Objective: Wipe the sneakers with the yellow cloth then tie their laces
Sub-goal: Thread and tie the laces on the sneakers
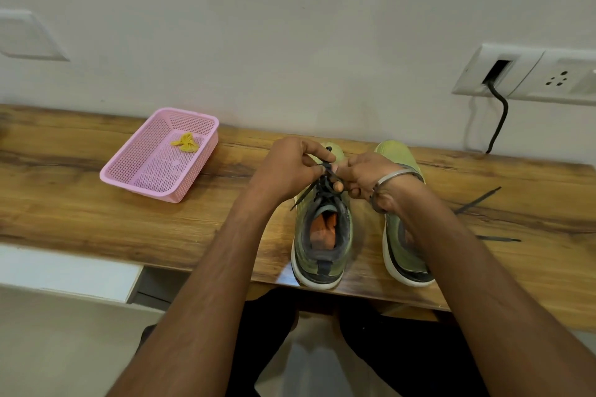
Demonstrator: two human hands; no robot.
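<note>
Two green sneakers stand side by side on the wooden table, heels toward me. Over the left sneaker (317, 255), my left hand (290, 167) and my right hand (364, 176) each pinch a strand of its dark lace (325, 171) above the tongue. The right sneaker (404, 255) is partly hidden under my right forearm; its loose laces (477, 201) trail across the table to the right. A crumpled yellow cloth (186, 142) lies inside the pink basket (129, 167) at the left.
The wooden table (80, 203) runs along a white wall. A socket plate (529, 74) with a black cable (498, 119) is on the wall at the right. My legs show below the table's front edge.
</note>
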